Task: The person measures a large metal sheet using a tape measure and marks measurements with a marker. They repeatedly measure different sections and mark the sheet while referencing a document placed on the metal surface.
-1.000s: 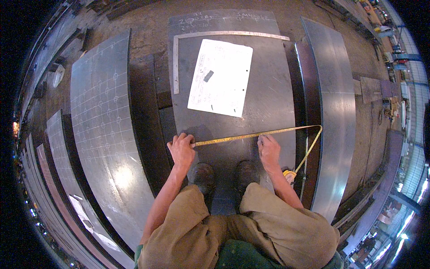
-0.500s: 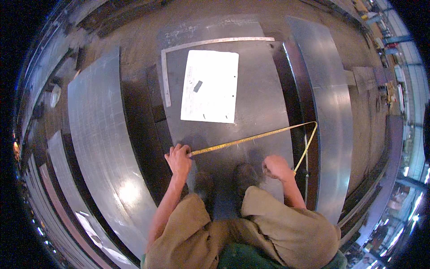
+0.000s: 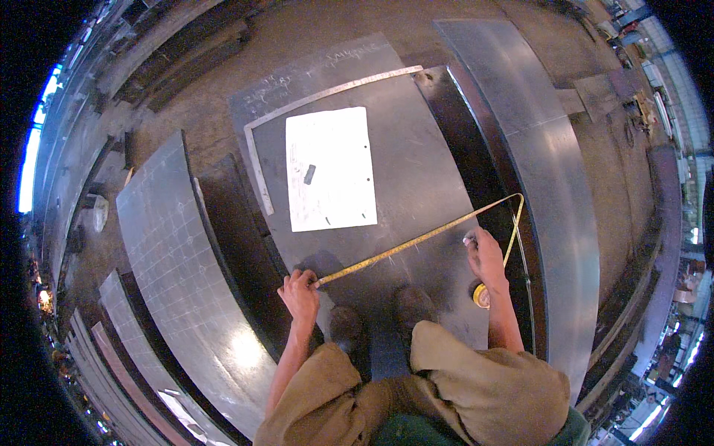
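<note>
My left hand pinches the end of a yellow tape measure at the left edge of a grey steel plate. The blade runs slantwise across the plate, passes over the right edge and bends sharply back. Its round yellow case shows beside my right wrist. Closed near the right edge, just below the blade, my right hand grips a small white piece that looks like chalk. Faint white marks lie along the middle of the blade.
A white paper sheet with a small dark block lies farther up the plate, beside a metal square. Other steel plates stand left and right, across dark gaps. My boots are on the middle plate.
My view has turned somewhat. My right hand has moved up toward the blade, and the white piece and tape case now show. My left hand still holds the tape's end.
</note>
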### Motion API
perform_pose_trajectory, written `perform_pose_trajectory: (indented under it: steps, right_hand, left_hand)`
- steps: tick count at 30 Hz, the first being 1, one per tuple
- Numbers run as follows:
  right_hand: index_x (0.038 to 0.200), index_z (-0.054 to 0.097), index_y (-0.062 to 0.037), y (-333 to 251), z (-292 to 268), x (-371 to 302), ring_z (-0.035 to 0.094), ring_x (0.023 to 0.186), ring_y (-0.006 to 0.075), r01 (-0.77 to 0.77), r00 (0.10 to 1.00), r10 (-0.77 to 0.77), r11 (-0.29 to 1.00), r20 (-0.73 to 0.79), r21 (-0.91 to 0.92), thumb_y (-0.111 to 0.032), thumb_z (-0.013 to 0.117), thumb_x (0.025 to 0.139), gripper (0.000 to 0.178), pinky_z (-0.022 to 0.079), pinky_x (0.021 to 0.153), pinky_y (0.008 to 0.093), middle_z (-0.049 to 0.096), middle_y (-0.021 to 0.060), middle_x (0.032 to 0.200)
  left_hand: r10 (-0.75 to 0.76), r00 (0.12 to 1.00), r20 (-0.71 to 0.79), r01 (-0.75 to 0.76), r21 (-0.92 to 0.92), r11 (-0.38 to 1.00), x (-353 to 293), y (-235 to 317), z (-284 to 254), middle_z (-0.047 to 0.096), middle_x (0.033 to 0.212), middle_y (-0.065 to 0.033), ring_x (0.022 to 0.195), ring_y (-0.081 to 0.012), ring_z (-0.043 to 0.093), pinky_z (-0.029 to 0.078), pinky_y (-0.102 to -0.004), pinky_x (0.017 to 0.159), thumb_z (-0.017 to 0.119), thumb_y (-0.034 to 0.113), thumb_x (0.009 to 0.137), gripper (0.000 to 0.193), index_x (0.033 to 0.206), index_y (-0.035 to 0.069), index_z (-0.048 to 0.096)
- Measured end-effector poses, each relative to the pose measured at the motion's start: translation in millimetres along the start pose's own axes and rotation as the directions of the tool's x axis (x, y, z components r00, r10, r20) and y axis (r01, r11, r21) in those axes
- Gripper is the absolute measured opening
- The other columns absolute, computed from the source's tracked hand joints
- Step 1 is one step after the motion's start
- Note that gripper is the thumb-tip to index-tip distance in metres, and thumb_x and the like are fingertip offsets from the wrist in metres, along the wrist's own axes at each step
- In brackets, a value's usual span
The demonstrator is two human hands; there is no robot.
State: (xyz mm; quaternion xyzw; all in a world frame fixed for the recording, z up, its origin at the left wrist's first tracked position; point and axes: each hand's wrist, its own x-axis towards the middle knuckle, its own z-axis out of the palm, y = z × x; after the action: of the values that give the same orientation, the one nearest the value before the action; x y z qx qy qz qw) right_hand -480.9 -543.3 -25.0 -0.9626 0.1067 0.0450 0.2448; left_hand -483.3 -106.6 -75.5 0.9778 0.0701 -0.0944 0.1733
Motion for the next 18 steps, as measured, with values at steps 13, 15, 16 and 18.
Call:
perform_pose_trajectory:
  steps: [13, 15, 16, 18]
  right_hand:
    - [0.098, 0.059, -0.0001, 1.3, 29.9, -5.7, 0.062, 0.077, 0.0320, 0.034, 0.998, -0.035, 0.999, -0.057, -0.005, -0.004, 0.068, 0.091, 0.012, 0.050, 0.068, 0.0388, 0.064, 0.0179, 0.092]
    - [0.098, 0.060, 0.0004, -14.8, 25.7, -0.5, 0.063, 0.078, 0.0335, 0.027, 0.999, -0.027, 1.000, -0.047, -0.016, -0.004, 0.068, 0.091, 0.012, 0.050, 0.068, 0.0394, 0.064, 0.0185, 0.092]
    - [0.101, 0.059, -0.0005, -17.8, 23.4, -0.7, 0.062, 0.084, 0.0384, 0.014, 1.000, -0.014, 1.000, -0.010, -0.005, -0.009, 0.066, 0.094, 0.013, 0.050, 0.073, 0.0440, 0.064, 0.0206, 0.095]
    - [0.107, 0.057, -0.0024, -20.7, 17.3, 3.0, 0.061, 0.095, 0.0480, -0.003, 0.999, 0.003, 1.000, 0.043, 0.016, -0.019, 0.060, 0.098, 0.019, 0.049, 0.082, 0.0532, 0.064, 0.0250, 0.101]
  left_hand:
    - [-0.012, 0.999, 0.039, 0.012, -0.014, 1.000, 0.1, 5.2, -4.4, 0.062, 0.095, -0.0031, 0.101, -0.0310, 0.057, 0.043, -0.0520, 0.087, 0.075, 0.010, 0.078, 0.014, 0.090, 0.013, 0.069]
    - [0.003, 1.000, 0.014, -0.002, -0.006, 1.000, -0.1, 2.4, -3.9, 0.061, 0.094, -0.0034, 0.099, -0.0312, 0.057, 0.042, -0.0516, 0.086, 0.074, 0.009, 0.078, 0.013, 0.089, 0.013, 0.068]
    - [0.014, 1.000, -0.007, -0.014, 0.008, 1.000, -2.6, 1.8, -2.0, 0.061, 0.093, -0.0036, 0.099, -0.0314, 0.057, 0.042, -0.0514, 0.085, 0.073, 0.009, 0.078, 0.012, 0.088, 0.013, 0.068]
    - [0.035, 0.999, -0.021, -0.035, 0.020, 0.999, 0.6, 2.5, -2.0, 0.060, 0.091, -0.0039, 0.098, -0.0316, 0.057, 0.042, -0.0509, 0.084, 0.072, 0.008, 0.078, 0.011, 0.087, 0.013, 0.067]
